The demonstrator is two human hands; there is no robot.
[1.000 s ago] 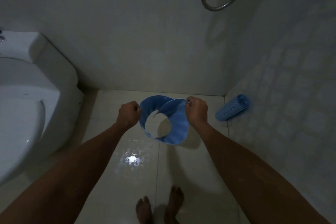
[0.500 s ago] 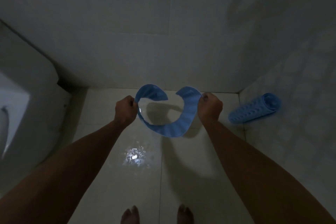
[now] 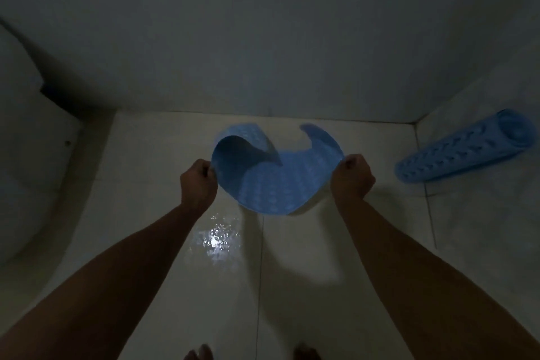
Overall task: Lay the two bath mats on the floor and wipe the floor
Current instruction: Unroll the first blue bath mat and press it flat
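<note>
A soft blue rubber bath mat with a dimpled surface [image 3: 274,181] is held above the pale tiled floor [image 3: 306,257], near the back wall. Its near edge is pinched at one side by the left hand [image 3: 198,181] and at the other by the right hand [image 3: 352,180], fingers curled tight. Both far corners curl upward. A second blue mat, rolled into a tube [image 3: 467,146], lies well apart by the right wall. A glossy patch [image 3: 214,241], probably water in this dim light, could let the mat slide or be trapped beneath it; the curled corners may spring back.
</note>
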